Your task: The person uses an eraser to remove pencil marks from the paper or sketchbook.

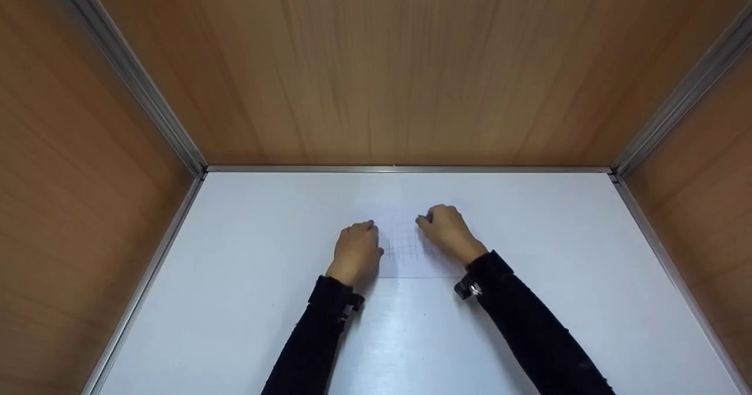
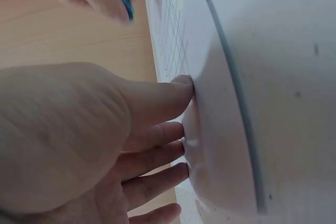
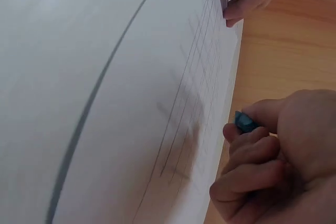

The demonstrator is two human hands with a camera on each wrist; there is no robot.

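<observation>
Head view, with both wrist views. A sheet of paper (image 1: 405,242) bearing faint pencilled grid lines lies flat on the white counter (image 1: 235,301), roughly at its centre, between the two hands. The left hand (image 1: 355,251) rests on the sheet's left edge, its straight fingertips (image 2: 181,85) pressing the paper down; it grips nothing. The right hand (image 1: 447,229) sits at the sheet's right side, fingers curled round a small blue object (image 3: 244,121), probably an eraser, pinched between thumb and forefinger with its tip near the pencil marks (image 3: 184,140).

Handling, as judged: the sheet is light, thin and limp, apt to slide on the smooth counter and to crease or tear if rubbed without support, so flat pressure close to the worked area suits it better than a pinch. The eraser looks small and firm, best held near its working end.

Orientation: the sheet's near edge runs parallel to the counter's front; its long axis cannot be told, as the far edge is faint. Wood-grain walls (image 1: 399,60) enclose the counter on three sides.
</observation>
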